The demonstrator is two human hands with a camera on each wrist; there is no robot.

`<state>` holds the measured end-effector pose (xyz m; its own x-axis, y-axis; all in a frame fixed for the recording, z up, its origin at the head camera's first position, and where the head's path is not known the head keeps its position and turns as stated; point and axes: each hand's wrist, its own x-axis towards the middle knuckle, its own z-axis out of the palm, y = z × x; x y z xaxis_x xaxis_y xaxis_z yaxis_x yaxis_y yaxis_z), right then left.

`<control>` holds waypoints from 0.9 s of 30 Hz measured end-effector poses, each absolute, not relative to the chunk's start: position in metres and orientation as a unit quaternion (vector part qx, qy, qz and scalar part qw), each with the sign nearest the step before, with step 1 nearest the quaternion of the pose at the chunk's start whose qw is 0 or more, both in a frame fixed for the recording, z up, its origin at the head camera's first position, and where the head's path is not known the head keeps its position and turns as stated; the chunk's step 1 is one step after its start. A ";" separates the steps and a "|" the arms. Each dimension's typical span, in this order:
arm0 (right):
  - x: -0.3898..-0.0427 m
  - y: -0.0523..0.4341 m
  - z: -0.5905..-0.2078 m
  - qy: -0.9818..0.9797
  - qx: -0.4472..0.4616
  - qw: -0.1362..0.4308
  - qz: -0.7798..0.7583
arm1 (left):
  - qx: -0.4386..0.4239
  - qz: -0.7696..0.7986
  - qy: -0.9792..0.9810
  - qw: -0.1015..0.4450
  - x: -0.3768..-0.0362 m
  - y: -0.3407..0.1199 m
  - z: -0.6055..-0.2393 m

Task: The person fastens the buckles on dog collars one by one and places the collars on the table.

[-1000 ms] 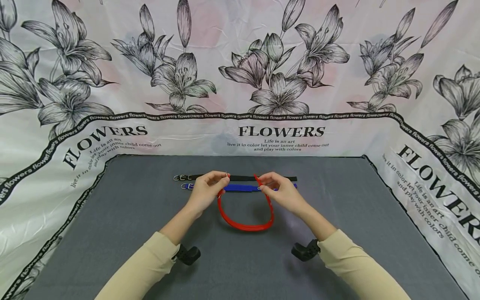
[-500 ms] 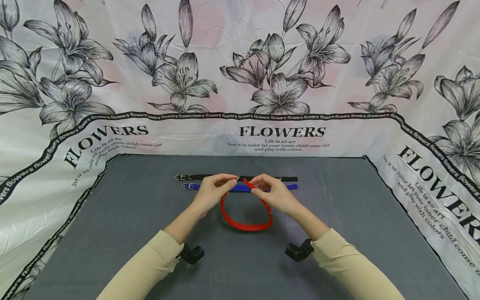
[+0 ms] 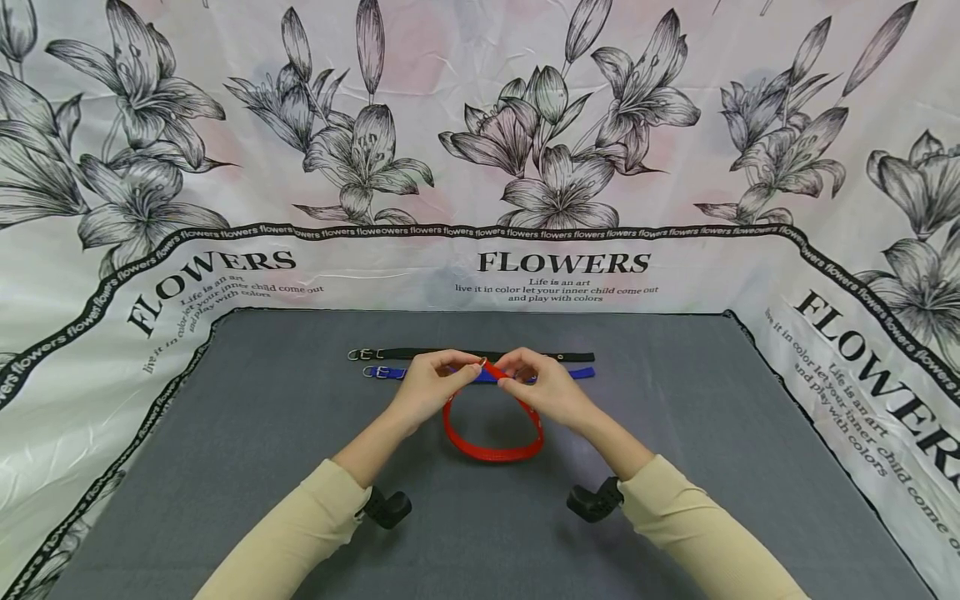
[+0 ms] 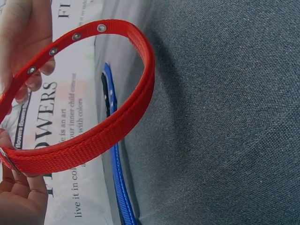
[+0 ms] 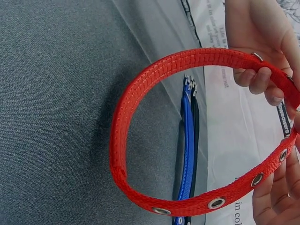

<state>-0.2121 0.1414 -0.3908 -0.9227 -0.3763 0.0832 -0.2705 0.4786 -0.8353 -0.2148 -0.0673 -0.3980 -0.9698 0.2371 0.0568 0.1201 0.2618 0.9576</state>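
A red pet collar (image 3: 493, 454) is bent into a loop that hangs just above the table. My left hand (image 3: 431, 389) pinches its buckle end, and my right hand (image 3: 546, 390) pinches the strap's pointed end. The two ends meet between my fingertips; whether the tip is through the buckle is too small to tell. In the left wrist view metal eyelets line the collar (image 4: 110, 133) on the right hand's side. In the right wrist view the left hand (image 5: 265, 37) holds the side with the metal keeper, while the right hand (image 5: 276, 192) is by the eyelets.
Behind my hands a black collar (image 3: 576, 357) and a blue collar (image 3: 583, 372) lie flat and parallel, buckles to the left. They rest on the grey tabletop (image 3: 247, 417). A flower-printed cloth (image 3: 555, 287) stands along the back and sides.
Both hands have come closer together, bringing the collar's two ends from apart to touching. The red loop has narrowed at the top. The black and blue collars have stayed put.
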 end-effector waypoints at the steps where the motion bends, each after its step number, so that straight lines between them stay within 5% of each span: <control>1: -0.212 0.141 -0.391 0.858 -0.189 0.056 -0.474 | 0.113 0.596 0.793 0.048 -0.215 -0.067 -0.398; 27: -0.211 0.142 -0.392 0.863 -0.199 0.058 -0.461 | 0.163 0.524 0.836 0.019 -0.217 -0.073 -0.397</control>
